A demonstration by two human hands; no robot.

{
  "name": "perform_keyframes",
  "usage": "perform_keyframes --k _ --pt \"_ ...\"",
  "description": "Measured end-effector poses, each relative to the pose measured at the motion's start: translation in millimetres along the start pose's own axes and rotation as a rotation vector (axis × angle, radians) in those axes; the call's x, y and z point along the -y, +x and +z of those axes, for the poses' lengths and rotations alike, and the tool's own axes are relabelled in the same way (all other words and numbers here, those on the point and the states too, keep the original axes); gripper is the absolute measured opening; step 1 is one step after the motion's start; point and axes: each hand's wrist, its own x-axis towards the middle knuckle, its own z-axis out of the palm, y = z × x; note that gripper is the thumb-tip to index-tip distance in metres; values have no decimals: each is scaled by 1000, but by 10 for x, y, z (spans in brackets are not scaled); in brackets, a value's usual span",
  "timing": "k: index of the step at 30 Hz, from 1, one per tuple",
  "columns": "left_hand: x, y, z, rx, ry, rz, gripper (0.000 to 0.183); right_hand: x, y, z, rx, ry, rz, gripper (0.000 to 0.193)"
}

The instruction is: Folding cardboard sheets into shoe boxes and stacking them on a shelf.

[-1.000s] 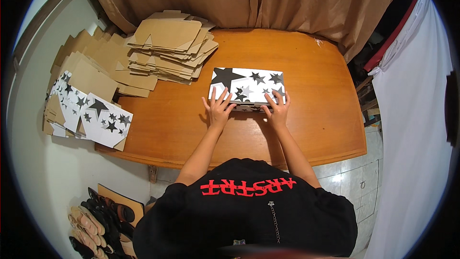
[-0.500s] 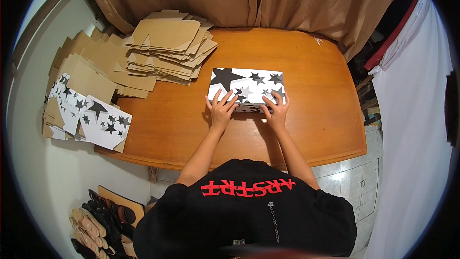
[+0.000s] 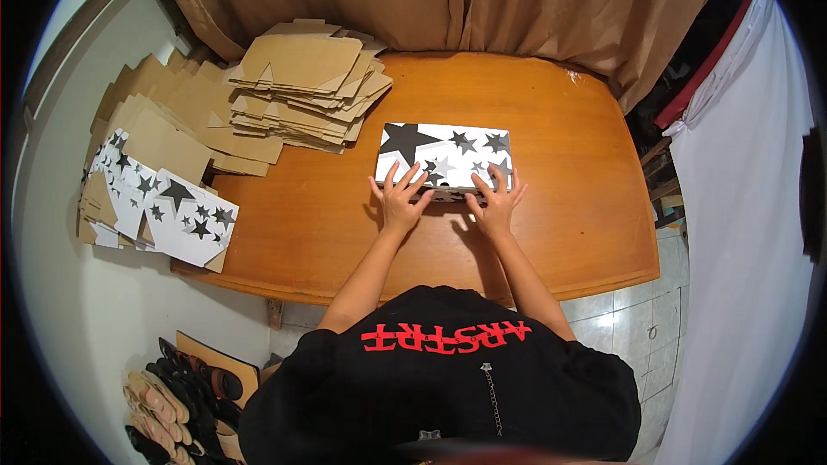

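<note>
A closed white shoe box (image 3: 444,151) printed with black and grey stars sits at the middle of the table. My left hand (image 3: 399,200) rests on the near left part of its lid, fingers spread and touching the top. At the near right edge lies my right hand (image 3: 497,202), its fingers also apart, with the tips on the lid. Both thumbs point inward along the front side, which is partly in shadow. Neither hand is wrapped round the box.
On the wooden table (image 3: 586,207), flattened brown cardboard boxes (image 3: 297,60) are stacked at the far left. Star-printed cardboard pieces (image 3: 191,217) overlap the left edge. Brown curtains (image 3: 551,9) hang behind, a white cloth (image 3: 732,232) at right. Several sandals (image 3: 172,405) stand at lower left.
My right hand's fingers have shifted slightly and spread a little more at the lid's near edge. The left hand and the box have hardly moved.
</note>
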Motion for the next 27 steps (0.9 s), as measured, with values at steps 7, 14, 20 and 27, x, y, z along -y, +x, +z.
perform_keyframes --k 7,14,20,27 --pt "-267 97 34 78 -111 -284 36 323 196 89 122 65 210 29" --pt "-268 83 23 127 -131 -335 35 316 84 210 116 16 176 25" --pt "-290 124 52 129 -97 -369 32 301 67 321 34 -74 73 19" --pt "-245 119 173 29 -17 -224 29 78 168 455 -144 -121 -208 21"
